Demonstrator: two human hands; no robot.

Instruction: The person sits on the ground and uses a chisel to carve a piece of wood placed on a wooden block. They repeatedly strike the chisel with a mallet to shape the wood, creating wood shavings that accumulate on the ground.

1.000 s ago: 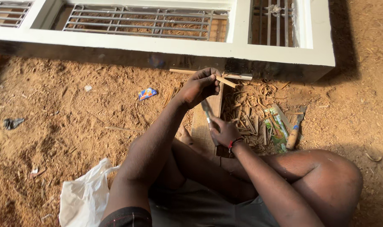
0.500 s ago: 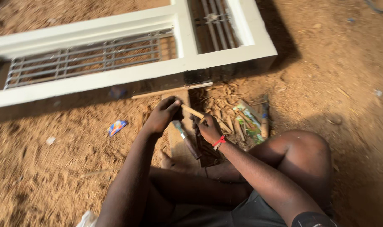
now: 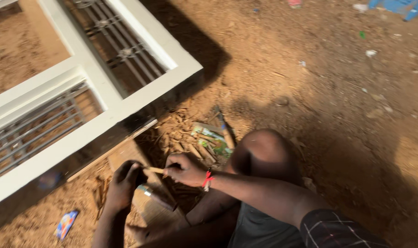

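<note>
Two hands | left hand (image 3: 125, 181) and right hand (image 3: 185, 169) each gripping one thin wooden stick (image 3: 154, 170) | one white window frame (image 3: 103, 98)

Support surface: bare reddish-brown dirt ground (image 3: 310, 82) — loose and uneven. Directly on it lie a white-painted wooden window frame with metal grilles (image 3: 112, 108), a heap of brown wood shavings and split sticks (image 3: 181, 138), a green printed packet (image 3: 213, 140) and a small blue-and-orange wrapper (image 3: 65, 224) — plus scattered litter.
</note>
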